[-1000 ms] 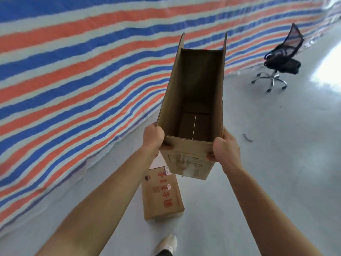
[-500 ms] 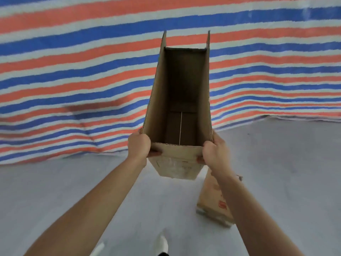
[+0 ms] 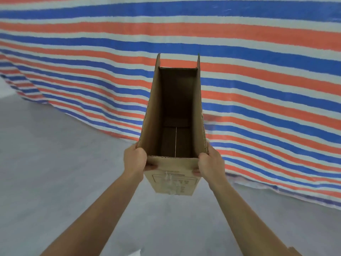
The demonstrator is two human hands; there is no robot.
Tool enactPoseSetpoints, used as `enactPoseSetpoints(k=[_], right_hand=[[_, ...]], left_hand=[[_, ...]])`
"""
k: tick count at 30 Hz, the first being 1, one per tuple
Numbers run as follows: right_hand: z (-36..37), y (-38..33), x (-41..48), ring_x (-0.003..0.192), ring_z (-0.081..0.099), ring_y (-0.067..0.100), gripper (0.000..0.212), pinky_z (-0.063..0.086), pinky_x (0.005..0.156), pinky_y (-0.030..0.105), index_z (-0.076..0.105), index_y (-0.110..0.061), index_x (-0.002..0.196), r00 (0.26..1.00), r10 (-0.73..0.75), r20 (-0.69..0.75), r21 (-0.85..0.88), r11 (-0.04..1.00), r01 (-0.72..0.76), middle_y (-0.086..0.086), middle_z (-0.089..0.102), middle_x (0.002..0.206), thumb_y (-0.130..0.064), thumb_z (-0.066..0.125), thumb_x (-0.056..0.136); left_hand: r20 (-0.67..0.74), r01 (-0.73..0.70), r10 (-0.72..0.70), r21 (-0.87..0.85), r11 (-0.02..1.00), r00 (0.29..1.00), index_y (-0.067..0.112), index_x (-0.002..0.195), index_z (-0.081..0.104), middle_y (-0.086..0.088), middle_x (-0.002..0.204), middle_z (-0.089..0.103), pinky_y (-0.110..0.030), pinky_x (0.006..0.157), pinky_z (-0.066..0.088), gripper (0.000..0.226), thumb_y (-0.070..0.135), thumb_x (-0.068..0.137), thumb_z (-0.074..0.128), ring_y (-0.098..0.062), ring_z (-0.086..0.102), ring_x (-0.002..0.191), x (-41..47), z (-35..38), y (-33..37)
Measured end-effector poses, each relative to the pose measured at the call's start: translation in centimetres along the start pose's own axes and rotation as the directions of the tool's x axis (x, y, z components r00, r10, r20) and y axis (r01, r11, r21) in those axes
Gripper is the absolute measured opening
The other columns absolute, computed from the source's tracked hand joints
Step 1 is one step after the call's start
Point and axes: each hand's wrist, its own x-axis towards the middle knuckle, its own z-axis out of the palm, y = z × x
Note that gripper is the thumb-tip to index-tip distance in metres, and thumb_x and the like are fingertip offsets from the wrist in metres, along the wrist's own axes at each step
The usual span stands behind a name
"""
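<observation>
An open brown cardboard box [image 3: 152, 117] is held up in the air in front of me, its open top facing me so I look down into its dark, empty inside. My left hand [image 3: 135, 159] grips the near left corner of the rim, thumb on the printed front flap. My right hand [image 3: 209, 162] grips the near right corner the same way. The box's two side flaps stand up at the far end. Its bottom seam shows as a thin light line.
A red, white and blue striped tarpaulin [image 3: 258, 71] hangs as a wall behind the box and spills onto the grey concrete floor [image 3: 55, 172]. A white shoe tip [image 3: 136, 253] and a bit of brown cardboard [image 3: 295, 251] show at the bottom edge.
I have turned left with the box held in both hands. The office chair and the flat box on the floor have left the view; the tarpaulin now fills the background.
</observation>
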Motion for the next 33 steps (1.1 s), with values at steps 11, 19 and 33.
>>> enactPoseSetpoints(k=[11, 19, 33], right_hand=[[23.2, -15.4, 9.8, 0.09, 0.062, 0.021, 0.023, 0.063, 0.077, 0.038, 0.037, -0.036, 0.117, 0.968, -0.087, 0.236, 0.094, 0.993, 0.066, -0.015, 0.049, 0.096, -0.024, 0.052, 0.104], [41.7, -24.3, 21.5, 0.083, 0.065, 0.023, 0.019, 0.063, 0.079, 0.039, 0.039, -0.032, 0.1, 0.89, -0.169, 0.424, 0.081, 0.986, 0.149, -0.01, 0.052, 0.092, -0.027, 0.057, 0.102], [67.9, -44.3, 30.2, 0.117, 0.058, 0.019, 0.051, 0.057, 0.097, 0.042, 0.03, -0.039, 0.152, 0.57, -0.345, 0.746, 0.115, 0.909, 0.4, -0.012, 0.049, 0.141, -0.035, 0.049, 0.105]], left_hand=[[-0.228, 0.004, -0.034, -0.132, 0.991, 0.973, 0.014, 0.139, 0.054, -0.007, 0.124, 0.06, -0.055, 0.069, 0.063, 0.055, -0.004, 0.097, 0.025, -0.041, 0.064, 0.099, 21.0, -13.9, 5.5], [-0.386, -0.003, -0.093, -0.242, 0.97, 0.918, 0.008, 0.112, 0.066, -0.013, 0.106, 0.067, -0.053, 0.06, 0.062, 0.05, -0.01, 0.086, 0.026, -0.038, 0.065, 0.089, 38.9, -19.8, 7.8], [-0.658, -0.033, -0.235, -0.367, 0.929, 0.716, 0.007, 0.113, 0.065, -0.01, 0.106, 0.066, -0.05, 0.056, 0.061, 0.048, -0.01, 0.086, 0.029, -0.042, 0.065, 0.089, 60.4, -35.9, 15.7]])
